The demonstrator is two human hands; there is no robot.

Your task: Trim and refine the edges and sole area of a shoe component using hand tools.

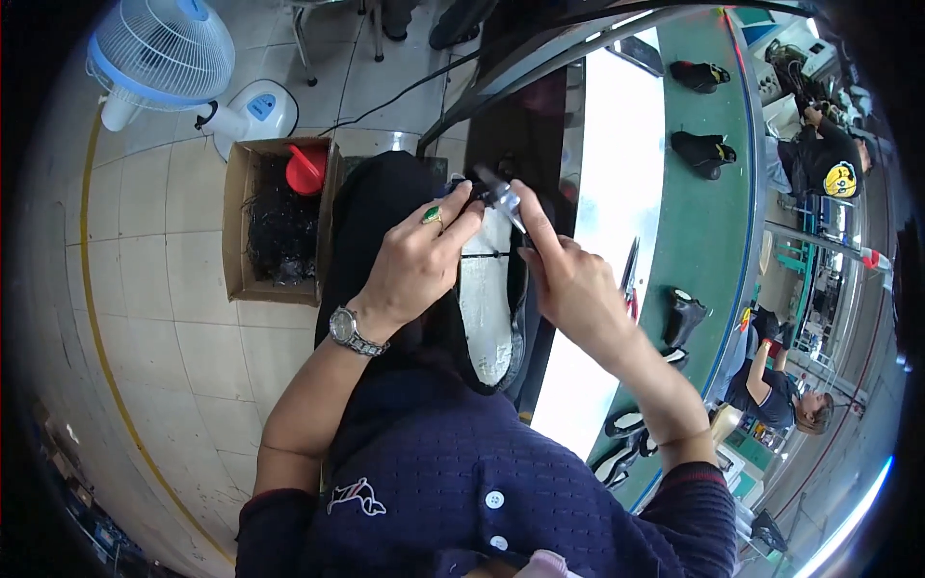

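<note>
The person wears a dark blue knitted top with white buttons, and both forearms rise from the lower edge to meet over the lap. The left hand (414,265), with a wristwatch (352,330) and a green ring, has its fingers curled and clamped on the upper end of a shoe (487,308). The right hand (568,279) steadies the shoe's right side, its forefinger stretched up along a small silvery tool (501,197) pinched at the shoe's top; the other fingers are folded together. The shoe is held above the lap, just in front of the near edge of the surface, bottom side up: a long white insole face ringed by dark upper material, crossed by a thin dark line near the top.

Right of the hands runs a long surface with a bright white strip and a green belt (708,222). Red-handled scissors (628,279) lie on the white strip. Black shoes (686,316) sit spaced along the belt toward its far end. On the tiled floor to the left stands a cardboard box (279,222) of dark scraps with a red scoop, and beyond it a white and blue fan (164,53). Other workers (829,159) sit along the belt's far side.
</note>
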